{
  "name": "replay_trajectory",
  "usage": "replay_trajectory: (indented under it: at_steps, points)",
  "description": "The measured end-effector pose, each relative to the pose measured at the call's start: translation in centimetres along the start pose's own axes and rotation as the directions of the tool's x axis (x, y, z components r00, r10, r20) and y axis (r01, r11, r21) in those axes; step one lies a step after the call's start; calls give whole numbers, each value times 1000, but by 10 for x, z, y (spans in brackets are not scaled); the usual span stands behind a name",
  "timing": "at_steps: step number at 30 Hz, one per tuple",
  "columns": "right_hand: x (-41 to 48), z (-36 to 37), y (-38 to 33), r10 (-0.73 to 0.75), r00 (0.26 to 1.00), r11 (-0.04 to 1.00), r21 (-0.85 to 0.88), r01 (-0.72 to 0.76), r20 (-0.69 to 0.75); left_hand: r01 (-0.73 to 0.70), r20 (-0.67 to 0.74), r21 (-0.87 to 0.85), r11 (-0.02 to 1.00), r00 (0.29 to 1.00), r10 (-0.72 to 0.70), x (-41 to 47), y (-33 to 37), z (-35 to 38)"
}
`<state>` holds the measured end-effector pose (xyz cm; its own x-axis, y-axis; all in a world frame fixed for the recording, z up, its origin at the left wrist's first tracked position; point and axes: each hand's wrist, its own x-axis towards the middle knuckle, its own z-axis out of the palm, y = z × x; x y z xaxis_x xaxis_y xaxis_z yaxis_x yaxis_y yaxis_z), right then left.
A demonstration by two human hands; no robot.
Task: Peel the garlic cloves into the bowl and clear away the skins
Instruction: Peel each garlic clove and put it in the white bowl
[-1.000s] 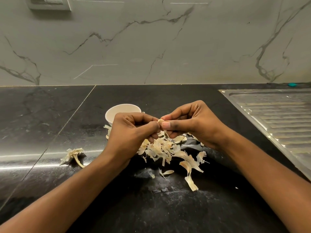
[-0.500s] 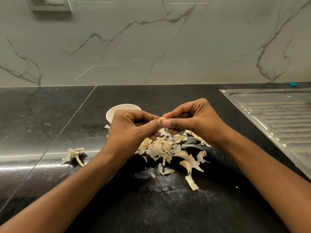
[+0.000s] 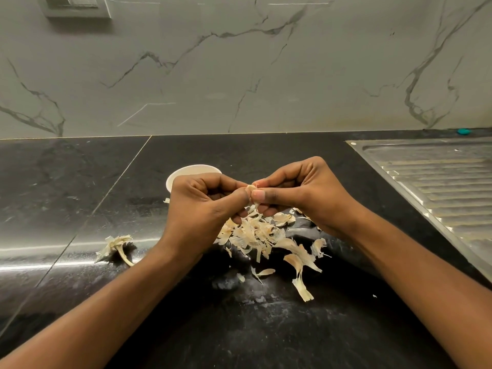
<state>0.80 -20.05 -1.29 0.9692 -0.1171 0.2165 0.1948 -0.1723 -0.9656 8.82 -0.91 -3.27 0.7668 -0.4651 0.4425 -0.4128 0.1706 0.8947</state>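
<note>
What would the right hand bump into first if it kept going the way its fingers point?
Pointing leftward, the right hand would meet the garlic clove it pinches, then probably the left hand.

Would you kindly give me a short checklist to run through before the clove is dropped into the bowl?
1. Grip: left hand and right hand both pinch the garlic clove: ok.
2. Clove fully peeled: cannot tell, fingers hide most of it.
3. Bowl upright, just behind the left hand: ok.
4. Skins cleared: not ok, a pile lies on the counter under the hands.
5. Stem scrap at the left: not ok, uncollected.
</note>
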Motion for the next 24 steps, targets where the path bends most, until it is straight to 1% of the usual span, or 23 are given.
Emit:
replay_trajectory:
  at_steps: [7,10,17,24]
  points:
    - [0,5,0,17,1000,996,92,-19,22,-28,-36,-26,999,999,27,0,0,2]
    - [0,3,0,33,999,993,113,-35,19,-15,-9,-51,999,1000,15,1,2,1]
    - [0,-4,1,65,998,992,112,-65,-2,70,92,-78,994,994,-62,5,1,-3]
    - [0,-2,-1,69,997,990,121,-72,32,32,86,-48,998,996,-28,3,1,-3]
